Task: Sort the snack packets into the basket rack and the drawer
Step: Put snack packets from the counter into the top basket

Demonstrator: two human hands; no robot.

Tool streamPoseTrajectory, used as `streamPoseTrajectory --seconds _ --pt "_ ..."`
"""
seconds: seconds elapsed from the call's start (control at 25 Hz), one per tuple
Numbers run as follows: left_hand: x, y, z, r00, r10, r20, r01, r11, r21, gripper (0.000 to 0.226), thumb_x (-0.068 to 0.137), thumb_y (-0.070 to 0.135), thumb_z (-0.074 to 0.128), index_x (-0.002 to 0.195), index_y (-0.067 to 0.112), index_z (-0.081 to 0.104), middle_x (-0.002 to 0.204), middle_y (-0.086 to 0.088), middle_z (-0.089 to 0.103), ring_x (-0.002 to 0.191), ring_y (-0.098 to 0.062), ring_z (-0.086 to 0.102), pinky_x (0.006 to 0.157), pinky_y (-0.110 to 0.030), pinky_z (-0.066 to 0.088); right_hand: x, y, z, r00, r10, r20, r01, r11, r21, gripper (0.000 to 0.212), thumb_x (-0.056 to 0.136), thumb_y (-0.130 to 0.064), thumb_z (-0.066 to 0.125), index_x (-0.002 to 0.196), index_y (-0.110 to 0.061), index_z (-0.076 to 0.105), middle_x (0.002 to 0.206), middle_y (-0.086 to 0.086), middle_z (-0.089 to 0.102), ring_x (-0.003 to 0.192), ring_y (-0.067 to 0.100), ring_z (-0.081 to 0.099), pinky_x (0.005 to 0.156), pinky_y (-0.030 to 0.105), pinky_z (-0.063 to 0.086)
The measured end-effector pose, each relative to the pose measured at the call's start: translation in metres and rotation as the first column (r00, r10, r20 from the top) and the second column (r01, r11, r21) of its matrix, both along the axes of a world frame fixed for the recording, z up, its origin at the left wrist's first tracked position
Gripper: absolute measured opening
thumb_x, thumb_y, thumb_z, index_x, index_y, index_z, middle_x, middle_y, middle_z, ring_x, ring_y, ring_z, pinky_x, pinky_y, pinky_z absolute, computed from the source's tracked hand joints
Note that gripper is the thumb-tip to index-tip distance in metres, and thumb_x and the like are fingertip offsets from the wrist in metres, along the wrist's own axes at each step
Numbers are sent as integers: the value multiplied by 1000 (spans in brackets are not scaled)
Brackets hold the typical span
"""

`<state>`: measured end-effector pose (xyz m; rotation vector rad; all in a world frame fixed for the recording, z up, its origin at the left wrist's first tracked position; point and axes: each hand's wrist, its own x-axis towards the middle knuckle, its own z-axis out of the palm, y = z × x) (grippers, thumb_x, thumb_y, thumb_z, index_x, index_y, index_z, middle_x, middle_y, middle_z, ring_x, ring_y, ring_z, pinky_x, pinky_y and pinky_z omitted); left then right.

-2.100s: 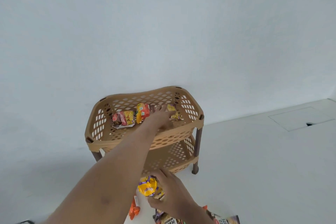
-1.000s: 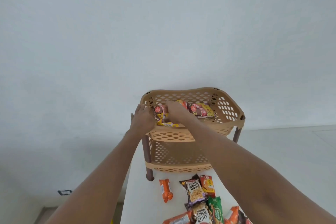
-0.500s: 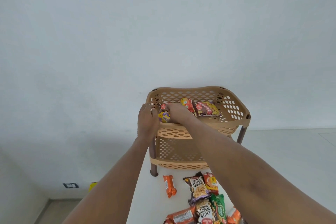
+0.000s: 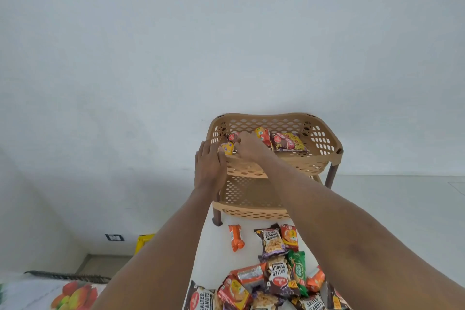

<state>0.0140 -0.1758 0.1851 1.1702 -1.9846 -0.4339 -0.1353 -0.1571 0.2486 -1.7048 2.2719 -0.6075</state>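
A tan two-tier basket rack stands on the white table against the wall. Its upper basket holds a maroon-and-yellow packet, an orange one and a red one. My right hand reaches into that basket, its fingers curled on a small yellow packet at the left front corner. With straight fingers, my left hand presses the outside of that corner. The lower tier looks empty. Several loose packets lie in front: an orange one, salted peanuts, a green one.
The rack sits near the table's left edge. Beyond that edge, lower down, are a yellow object, a wall socket and a fruit-print cloth. White table surface stretches to the right of the rack.
My right hand carried the yellow packet from the table into the upper basket. My left hand left the basket's inside and came to its left front corner. The view swung left.
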Motion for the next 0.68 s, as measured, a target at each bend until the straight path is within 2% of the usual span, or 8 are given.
streamPoseTrajectory --seconds 0.12,0.2,0.28,0.4,0.52,0.68 --pt "2 20 -11 990 67 125 -60 996 -60 50 111 30 29 160 18 32 172 -6 23 162 -24 11 132 -49 5 5 29 -10 986 -36 -162 -15 952 -305 26 106 -24 49 119 -10 66 115 6 69 103 25 64 90 39 52" --pt "8 37 -26 981 111 159 -84 982 -167 51 110 29 32 160 20 28 173 -6 17 162 -23 9 131 -52 6 6 52 -27 957 -54 -286 -94 873 -478 23 104 -25 49 117 -14 65 113 1 64 104 20 58 94 36 48" --pt "15 54 -44 974 143 173 -102 969 -226 48 108 30 33 156 22 30 170 -6 20 159 -25 16 128 -56 13 6 76 -49 931 -57 -361 -172 803 -571 18 101 -23 49 109 -17 63 106 -3 60 100 16 54 93 33 45" --pt "20 83 -74 962 143 235 -101 978 -181 48 106 30 35 154 24 32 166 -6 26 154 -26 25 122 -61 23 4 113 -92 899 15 -438 -267 811 -521 20 99 -22 48 109 -17 65 107 -2 61 101 16 55 91 32 47" --pt "21 112 -107 939 85 333 -65 995 -70 49 105 27 45 153 23 35 164 -7 32 152 -28 32 121 -60 25 1 147 -131 905 61 -421 -251 876 -411 19 99 -21 48 105 -15 65 104 1 64 98 19 59 92 36 51" --pt "20 142 -143 893 -62 445 21 995 97 43 106 27 45 149 23 40 162 -4 34 147 -28 38 119 -56 32 -8 183 -173 915 170 -367 -227 967 -119 21 100 -23 48 113 -17 64 113 -2 64 108 19 61 98 34 49"
